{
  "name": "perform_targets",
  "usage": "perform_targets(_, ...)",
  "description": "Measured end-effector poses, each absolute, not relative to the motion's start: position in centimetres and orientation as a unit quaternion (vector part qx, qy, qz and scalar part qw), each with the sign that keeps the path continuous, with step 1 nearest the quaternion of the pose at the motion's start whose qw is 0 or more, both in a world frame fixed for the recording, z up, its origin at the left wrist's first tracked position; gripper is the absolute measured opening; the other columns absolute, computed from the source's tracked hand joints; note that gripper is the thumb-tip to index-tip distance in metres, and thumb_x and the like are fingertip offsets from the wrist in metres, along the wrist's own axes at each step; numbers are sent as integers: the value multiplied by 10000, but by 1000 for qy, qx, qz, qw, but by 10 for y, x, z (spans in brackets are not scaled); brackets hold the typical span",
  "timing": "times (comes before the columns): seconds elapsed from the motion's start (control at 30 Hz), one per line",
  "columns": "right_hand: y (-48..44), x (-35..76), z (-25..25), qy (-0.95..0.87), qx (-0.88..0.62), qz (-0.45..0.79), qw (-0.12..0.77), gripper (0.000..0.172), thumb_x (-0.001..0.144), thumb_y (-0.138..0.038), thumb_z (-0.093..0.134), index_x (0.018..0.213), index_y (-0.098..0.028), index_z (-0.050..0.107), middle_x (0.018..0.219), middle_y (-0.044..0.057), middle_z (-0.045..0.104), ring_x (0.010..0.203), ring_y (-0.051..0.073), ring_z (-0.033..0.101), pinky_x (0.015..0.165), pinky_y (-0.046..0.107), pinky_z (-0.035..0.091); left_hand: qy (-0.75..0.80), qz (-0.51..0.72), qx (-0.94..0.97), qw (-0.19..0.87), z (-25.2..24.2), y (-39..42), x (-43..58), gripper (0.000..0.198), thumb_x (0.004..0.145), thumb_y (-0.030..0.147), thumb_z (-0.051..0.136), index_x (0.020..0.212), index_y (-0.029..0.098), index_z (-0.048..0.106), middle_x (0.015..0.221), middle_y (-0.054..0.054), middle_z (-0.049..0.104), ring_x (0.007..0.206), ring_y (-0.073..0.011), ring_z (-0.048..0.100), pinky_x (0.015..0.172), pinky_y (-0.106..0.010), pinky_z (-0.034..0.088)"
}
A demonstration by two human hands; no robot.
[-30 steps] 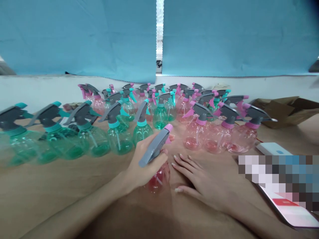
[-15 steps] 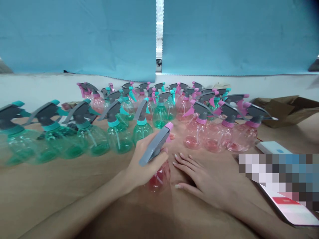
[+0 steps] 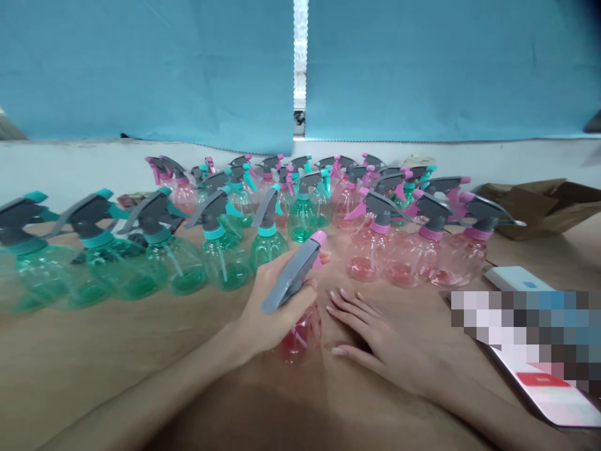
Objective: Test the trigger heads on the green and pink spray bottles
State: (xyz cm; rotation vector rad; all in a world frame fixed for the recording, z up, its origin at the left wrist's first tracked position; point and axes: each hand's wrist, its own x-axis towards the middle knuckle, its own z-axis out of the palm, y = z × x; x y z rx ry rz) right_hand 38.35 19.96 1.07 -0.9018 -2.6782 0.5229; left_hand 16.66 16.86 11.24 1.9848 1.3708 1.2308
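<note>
In the middle of the head view my left hand [image 3: 270, 307] is wrapped round the neck of a pink spray bottle [image 3: 298, 338]. Its grey trigger head with a pink nozzle shows above my fingers, and the clear pink body stands on the brown table surface [image 3: 154, 351]. My right hand [image 3: 370, 332] lies palm down on the table just right of this bottle, fingers stretched out and apart, holding nothing. Beyond my left hand is a green spray bottle [image 3: 267, 244]; a pink spray bottle [image 3: 366, 254] stands beyond my right hand.
A row of green spray bottles [image 3: 183, 269] runs along the left, and pink ones [image 3: 457, 257] stand at the right. Several mixed bottles fill the back. At the right lie a phone [image 3: 558, 401], partly pixelated, a white box [image 3: 516, 277] and a brown paper bag [image 3: 544, 207].
</note>
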Motion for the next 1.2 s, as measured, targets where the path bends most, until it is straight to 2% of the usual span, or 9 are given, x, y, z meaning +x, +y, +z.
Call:
perform_targets(0.2, 200, 384, 11, -925, -314, 174, 123, 646, 919, -570, 429, 1452, -217, 329, 1532, 39, 269, 1417, 243, 200, 1156, 499, 196, 494, 446, 714, 218, 112, 168, 168, 177, 799, 197, 484, 936, 167, 593, 799, -10, 564, 700, -152, 543, 643, -288, 441)
perform_targets(0.37, 200, 384, 10, -923, -312, 178, 135, 628, 921, -553, 445, 1453, -244, 322, 1530, 34, 274, 1416, 249, 205, 1151, 513, 203, 486, 451, 709, 239, 114, 167, 167, 177, 790, 190, 493, 937, 180, 592, 820, -6, 586, 661, -138, 520, 621, -280, 421)
perform_targets(0.57, 200, 384, 8, -923, -307, 182, 140, 626, 923, -544, 449, 1459, -253, 305, 1530, 30, 278, 1417, 248, 199, 1157, 519, 177, 462, 430, 735, 247, 117, 165, 161, 127, 741, 161, 489, 826, 193, 578, 661, 30, 512, 594, -133, 482, 574, -275, 392)
perform_targets(0.77, 199, 384, 10, -920, -307, 193, 149, 618, 922, -530, 462, 1462, -281, 293, 1535, 23, 269, 1417, 257, 199, 1153, 523, 188, 444, 436, 731, 280, 117, 164, 161, 59, 753, 172, 495, 780, 187, 546, 734, 16, 567, 580, -110, 466, 539, -250, 375)
perform_targets(1.0, 199, 384, 11, -923, -312, 183, 132, 634, 922, -555, 438, 1459, -246, 305, 1537, 27, 257, 1420, 247, 188, 1155, 515, 182, 494, 442, 709, 239, 114, 166, 164, 209, 757, 181, 495, 942, 219, 586, 680, 30, 497, 593, -143, 478, 563, -277, 383)
perform_targets(1.2, 200, 385, 10, -923, -306, 189, 135, 625, 924, -544, 445, 1461, -261, 298, 1537, 26, 256, 1420, 249, 189, 1154, 518, 183, 509, 452, 701, 214, 114, 165, 168, 167, 743, 190, 500, 886, 207, 586, 702, 21, 538, 604, -143, 485, 569, -280, 389)
